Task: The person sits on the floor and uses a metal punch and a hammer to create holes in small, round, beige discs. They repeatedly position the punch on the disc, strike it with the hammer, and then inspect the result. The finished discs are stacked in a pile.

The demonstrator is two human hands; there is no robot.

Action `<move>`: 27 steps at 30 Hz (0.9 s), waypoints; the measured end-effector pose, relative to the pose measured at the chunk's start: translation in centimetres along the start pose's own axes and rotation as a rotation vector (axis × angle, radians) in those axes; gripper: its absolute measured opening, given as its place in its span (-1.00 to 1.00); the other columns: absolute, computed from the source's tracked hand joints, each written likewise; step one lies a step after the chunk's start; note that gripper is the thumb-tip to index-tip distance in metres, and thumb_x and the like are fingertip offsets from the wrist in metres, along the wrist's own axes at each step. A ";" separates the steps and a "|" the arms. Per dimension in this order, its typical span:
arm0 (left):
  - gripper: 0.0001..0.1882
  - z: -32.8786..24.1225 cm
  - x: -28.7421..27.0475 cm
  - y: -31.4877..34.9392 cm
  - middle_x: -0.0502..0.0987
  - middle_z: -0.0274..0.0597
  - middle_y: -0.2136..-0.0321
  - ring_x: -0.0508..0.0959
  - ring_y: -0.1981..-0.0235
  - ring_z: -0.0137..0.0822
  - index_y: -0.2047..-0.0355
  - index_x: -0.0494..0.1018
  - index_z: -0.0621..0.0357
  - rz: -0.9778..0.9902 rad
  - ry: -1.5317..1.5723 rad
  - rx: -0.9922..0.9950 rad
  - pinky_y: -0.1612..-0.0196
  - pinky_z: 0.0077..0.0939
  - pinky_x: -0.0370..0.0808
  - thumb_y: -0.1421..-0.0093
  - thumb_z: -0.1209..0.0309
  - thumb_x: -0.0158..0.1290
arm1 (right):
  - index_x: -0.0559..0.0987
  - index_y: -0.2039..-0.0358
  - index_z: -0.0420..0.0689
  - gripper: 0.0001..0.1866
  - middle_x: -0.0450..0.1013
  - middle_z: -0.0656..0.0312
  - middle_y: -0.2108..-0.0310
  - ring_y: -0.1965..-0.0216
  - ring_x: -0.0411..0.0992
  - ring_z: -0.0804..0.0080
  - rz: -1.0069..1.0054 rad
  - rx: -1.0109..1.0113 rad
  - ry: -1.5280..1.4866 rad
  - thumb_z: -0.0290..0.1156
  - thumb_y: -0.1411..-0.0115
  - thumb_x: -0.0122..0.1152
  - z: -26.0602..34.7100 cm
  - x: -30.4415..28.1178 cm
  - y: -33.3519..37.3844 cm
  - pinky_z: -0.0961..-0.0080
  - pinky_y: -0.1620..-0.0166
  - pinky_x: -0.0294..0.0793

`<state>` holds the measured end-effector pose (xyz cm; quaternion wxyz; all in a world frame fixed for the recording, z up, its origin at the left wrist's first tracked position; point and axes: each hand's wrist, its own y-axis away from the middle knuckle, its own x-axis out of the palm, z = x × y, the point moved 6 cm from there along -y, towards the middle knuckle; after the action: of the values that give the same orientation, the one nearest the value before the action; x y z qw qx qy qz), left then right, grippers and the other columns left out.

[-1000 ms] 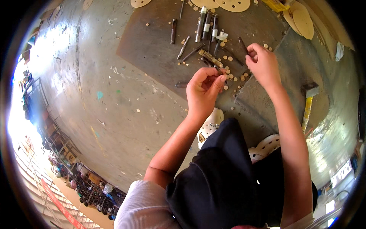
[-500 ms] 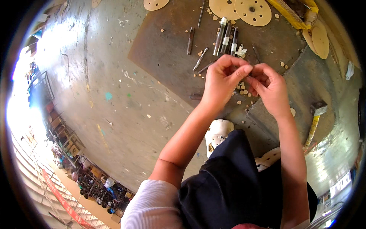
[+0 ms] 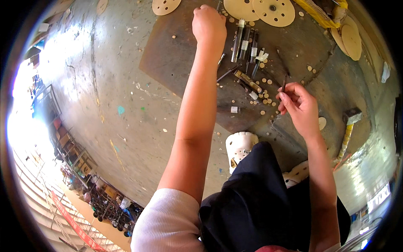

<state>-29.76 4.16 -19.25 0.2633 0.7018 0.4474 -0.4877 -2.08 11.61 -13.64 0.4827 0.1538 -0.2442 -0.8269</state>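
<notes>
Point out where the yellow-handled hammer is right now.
In the head view, the hammer lies toward the right side, to the right of the right hand, with a small pale disc between the two.

Person wears a white short sleeve (image 3: 168,214), finely ribbed lengthwise. Left hand (image 3: 209,26) and right hand (image 3: 299,106) bare. Legs in dark, near-black cloth (image 3: 247,195), loosely folded. Left shoe (image 3: 242,143): white clog, rounded toe, small round holes, small ornaments. Right shoe (image 3: 297,173) also white, perforated, partly hidden.
</notes>
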 end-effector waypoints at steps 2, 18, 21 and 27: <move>-0.80 -0.4 -0.2 0.3 0.52 -0.06 0.53 0.57 0.47 -0.15 0.35 0.41 0.34 0.042 0.244 -0.001 0.37 -0.41 0.52 -0.06 0.45 0.07 | 0.46 0.35 -0.26 -0.93 0.42 0.32 0.53 0.57 0.38 0.71 -0.010 -0.006 0.000 -0.53 -0.18 0.11 0.1 -0.2 0.1 0.73 0.53 0.37; -0.79 -8.9 -10.6 13.6 0.53 -0.02 0.34 0.58 0.33 -0.30 0.36 0.41 0.35 0.007 0.837 0.504 0.32 -0.55 0.59 0.04 0.75 0.12 | 0.53 0.33 -0.24 -0.74 0.48 0.12 0.37 0.36 0.49 0.24 -0.172 -0.827 0.541 -0.72 0.10 0.22 10.7 1.6 2.4 0.53 0.30 0.49; -0.78 -9.3 -11.1 13.8 0.53 -0.03 0.35 0.57 0.32 -0.30 0.36 0.41 0.34 0.008 0.853 0.521 0.30 -0.54 0.59 0.06 0.74 0.14 | 0.53 0.34 -0.24 -0.74 0.48 0.13 0.37 0.36 0.49 0.25 -0.159 -0.858 0.542 -0.73 0.11 0.22 10.9 1.9 2.8 0.51 0.29 0.50; -0.77 -9.2 -10.8 14.2 0.54 -0.15 0.41 0.55 0.42 -0.25 0.43 0.46 0.25 -0.020 0.924 0.402 0.37 -0.52 0.50 0.15 0.74 0.11 | 0.52 0.35 -0.25 -0.75 0.47 0.13 0.39 0.37 0.48 0.23 -0.190 -0.840 0.573 -0.72 0.11 0.22 10.3 1.8 3.0 0.51 0.31 0.49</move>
<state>-14.36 0.99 -6.68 -0.1073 0.8770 0.4211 -0.2052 -5.86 11.46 -3.47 0.4731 0.1885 0.2659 -0.8185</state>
